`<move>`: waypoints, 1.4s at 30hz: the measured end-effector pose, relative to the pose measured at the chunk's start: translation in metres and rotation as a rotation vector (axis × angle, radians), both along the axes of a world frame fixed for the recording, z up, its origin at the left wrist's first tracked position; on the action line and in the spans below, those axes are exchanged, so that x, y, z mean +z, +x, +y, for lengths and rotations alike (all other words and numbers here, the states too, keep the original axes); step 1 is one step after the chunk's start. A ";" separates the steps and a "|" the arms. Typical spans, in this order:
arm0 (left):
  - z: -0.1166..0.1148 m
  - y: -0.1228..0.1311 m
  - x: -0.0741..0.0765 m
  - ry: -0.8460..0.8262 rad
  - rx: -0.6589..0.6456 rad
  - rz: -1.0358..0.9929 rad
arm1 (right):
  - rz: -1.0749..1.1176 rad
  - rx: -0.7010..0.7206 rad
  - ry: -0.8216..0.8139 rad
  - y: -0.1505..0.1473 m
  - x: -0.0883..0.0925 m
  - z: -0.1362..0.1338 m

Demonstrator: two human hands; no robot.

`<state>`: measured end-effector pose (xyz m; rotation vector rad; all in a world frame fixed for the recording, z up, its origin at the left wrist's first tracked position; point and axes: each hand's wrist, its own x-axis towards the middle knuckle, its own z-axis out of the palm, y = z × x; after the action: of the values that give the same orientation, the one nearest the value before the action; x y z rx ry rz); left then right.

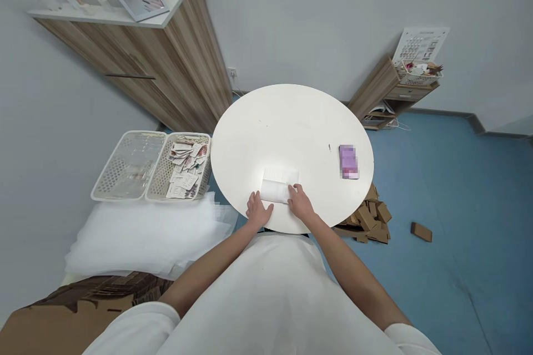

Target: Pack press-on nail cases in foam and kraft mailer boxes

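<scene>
A small white, thin sheet [275, 182], partly folded over, lies flat on the round white table [287, 116] near its front edge. It looks like foam wrap; whether anything is inside, I cannot make out. My left hand [258, 212] rests at the sheet's lower left corner, fingers and thumb apart, holding nothing. My right hand [301, 203] is at the sheet's right side, with bent fingers and thumb on its edge. Farther right on the table lies a purple box [348, 162], blurred in the picture.
Left of the table stand two white plastic baskets [150, 169], one with printed cards [185, 169]. White translucent foam sheets [141, 233] are piled nearer me, above brown cardboard [62, 324]. Small cardboard boxes [370, 216] lie on the floor at right. A dark speck [329, 147] lies on the table.
</scene>
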<state>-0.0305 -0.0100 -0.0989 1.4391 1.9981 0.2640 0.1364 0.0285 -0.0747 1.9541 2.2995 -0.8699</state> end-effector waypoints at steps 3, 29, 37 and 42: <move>0.009 0.001 -0.008 -0.025 0.155 -0.169 | 0.005 -0.007 0.000 -0.001 0.000 -0.001; 0.043 0.024 0.013 0.125 -0.216 -0.355 | 0.093 -0.097 -0.084 -0.009 -0.004 0.002; 0.019 0.033 0.008 0.244 -0.498 -0.197 | 0.385 -0.338 -0.170 -0.005 -0.005 0.012; 0.010 0.019 0.011 0.273 -0.558 -0.273 | 0.296 -0.358 -0.117 -0.010 -0.012 0.015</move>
<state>-0.0117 0.0004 -0.0880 1.9472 1.3164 0.4673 0.1267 0.0431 -0.0868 2.3633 1.9921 -1.3722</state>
